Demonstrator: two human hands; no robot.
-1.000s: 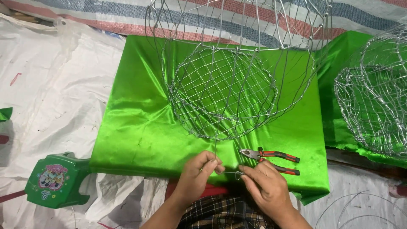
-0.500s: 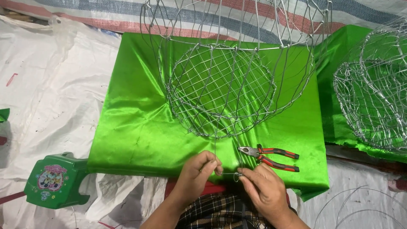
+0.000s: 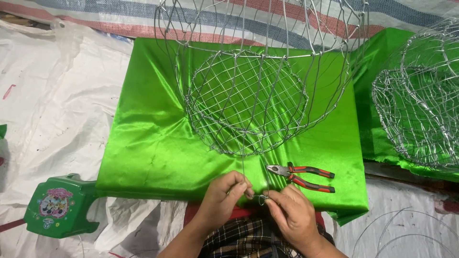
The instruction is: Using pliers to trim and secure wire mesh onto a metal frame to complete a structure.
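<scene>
At the near edge of the green cloth point(image 3: 153, 143), below the wire basket frame point(image 3: 248, 95), my left hand point(image 3: 224, 198) and right hand point(image 3: 291, 215) pinch a thin wire point(image 3: 260, 198) closed between fingertips, mid-twist. Next move likely needs the pliers point(image 3: 301, 176) beside my right hand.

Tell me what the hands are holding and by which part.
Both the left hand and right hand pinch a thin wire at its bent lower end; it runs up to the wire basket.

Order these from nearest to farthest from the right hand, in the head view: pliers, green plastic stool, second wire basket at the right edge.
From the right hand:
1. Pliers, just above it on the green cloth.
2. Second wire basket, upper right.
3. Green plastic stool, far left.
</scene>
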